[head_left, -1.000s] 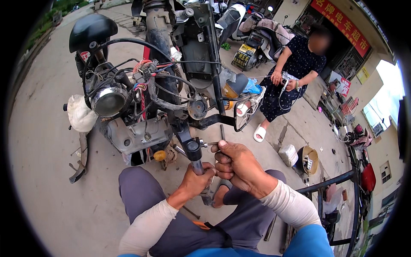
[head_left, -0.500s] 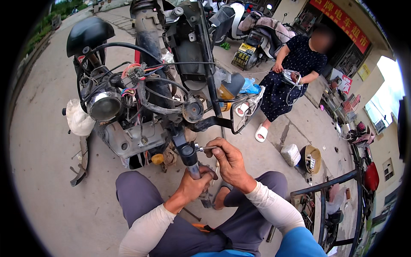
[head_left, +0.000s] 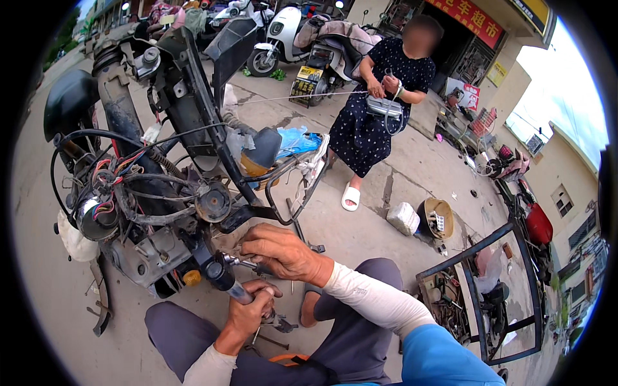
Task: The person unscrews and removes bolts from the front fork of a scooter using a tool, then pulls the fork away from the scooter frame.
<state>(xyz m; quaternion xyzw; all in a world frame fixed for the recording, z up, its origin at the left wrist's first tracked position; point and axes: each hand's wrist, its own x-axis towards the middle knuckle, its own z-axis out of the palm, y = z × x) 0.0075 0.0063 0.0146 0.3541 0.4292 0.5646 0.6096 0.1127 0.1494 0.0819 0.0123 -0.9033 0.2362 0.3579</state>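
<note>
A stripped motor scooter (head_left: pixel 161 186) lies on its side before me, with its wiring and engine parts bare. My left hand (head_left: pixel 248 312) grips the lower end of a black and silver shock absorber (head_left: pixel 222 276) that juts from the scooter. My right hand (head_left: pixel 283 252) is closed around a metal tool (head_left: pixel 243 262) whose tip meets the shock absorber's mount. I sit low, with my grey-trousered knees (head_left: pixel 187 328) under both hands.
A person in a dark dotted dress (head_left: pixel 383 103) stands behind the scooter holding a small bag. Parked scooters (head_left: pixel 302 38) stand at the back. A white block (head_left: pixel 403 217) and a round basket (head_left: pixel 438 219) lie on the pavement. A black metal frame (head_left: pixel 496 283) is at my right.
The view has tilted down and closer to the scooter. My right hand has moved from above the shock absorber to its mount. My left hand keeps its hold lower on the shaft.
</note>
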